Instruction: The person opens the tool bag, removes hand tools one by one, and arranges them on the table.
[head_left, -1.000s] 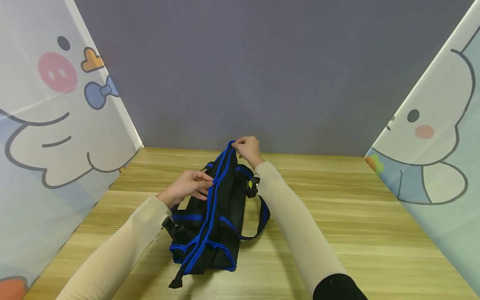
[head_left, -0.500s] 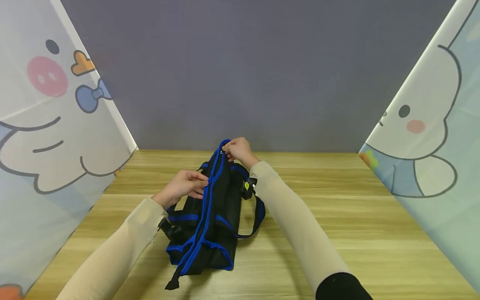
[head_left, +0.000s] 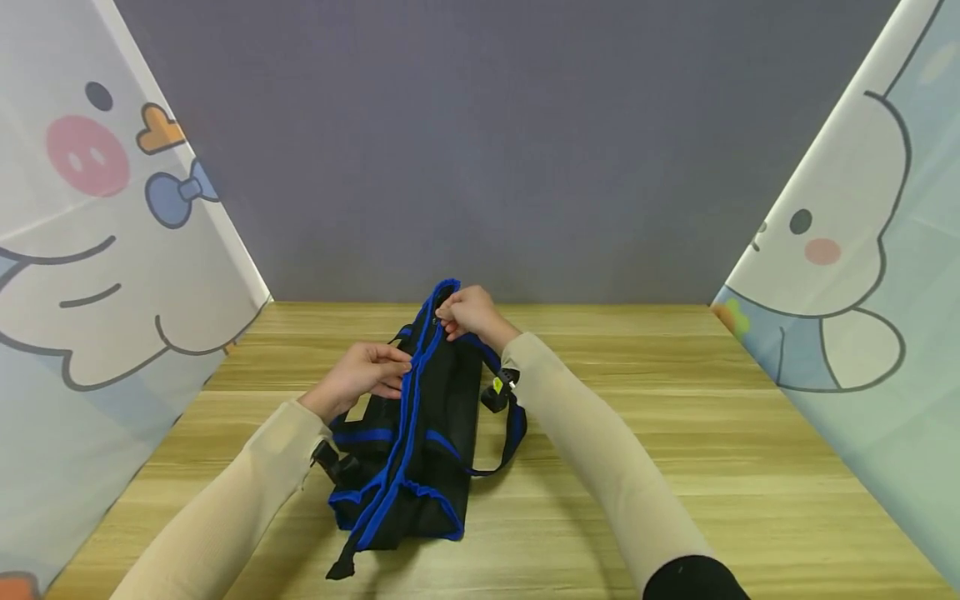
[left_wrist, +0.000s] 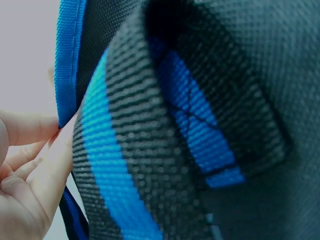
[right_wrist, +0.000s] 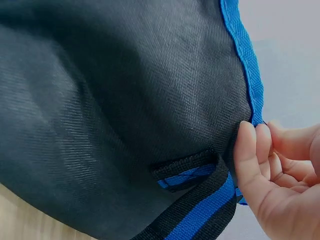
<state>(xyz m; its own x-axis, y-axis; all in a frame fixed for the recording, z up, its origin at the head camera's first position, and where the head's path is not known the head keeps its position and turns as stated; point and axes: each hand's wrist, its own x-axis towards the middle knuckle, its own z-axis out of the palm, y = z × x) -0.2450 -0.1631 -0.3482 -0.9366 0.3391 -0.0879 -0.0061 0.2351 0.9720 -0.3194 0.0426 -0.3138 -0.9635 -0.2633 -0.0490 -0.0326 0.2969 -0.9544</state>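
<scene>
A black fabric bag (head_left: 453, 408) with blue trim stands lengthwise on the table, its zipped top running away from me. At the middle of the top, my left hand (head_left: 362, 375) pinches the blue-edged seam between thumb and fingers. Nearer the far end, my right hand (head_left: 472, 313) pinches the small metal zipper pull (head_left: 435, 321), mostly hidden by the fingertips. Beyond it the two blue edges stand apart around a dark gap. In the left wrist view a webbing handle (left_wrist: 125, 165) passes in front of the left fingers. The right wrist view shows the right fingertips at the blue trim (right_wrist: 245, 55).
The wooden table (head_left: 675, 433) stretches out on both sides of the bag. A grey panel (head_left: 487, 150) rises behind it, and cartoon-printed panels (head_left: 150, 283) flank the table. One strap (head_left: 517, 433) loops out on the bag's right; a zipper tail (head_left: 342, 567) hangs at the near end.
My right hand has drawn the zipper pull from the far end a little toward me, and the far edges have parted behind it. The left hand keeps its hold; the head view has shifted slightly.
</scene>
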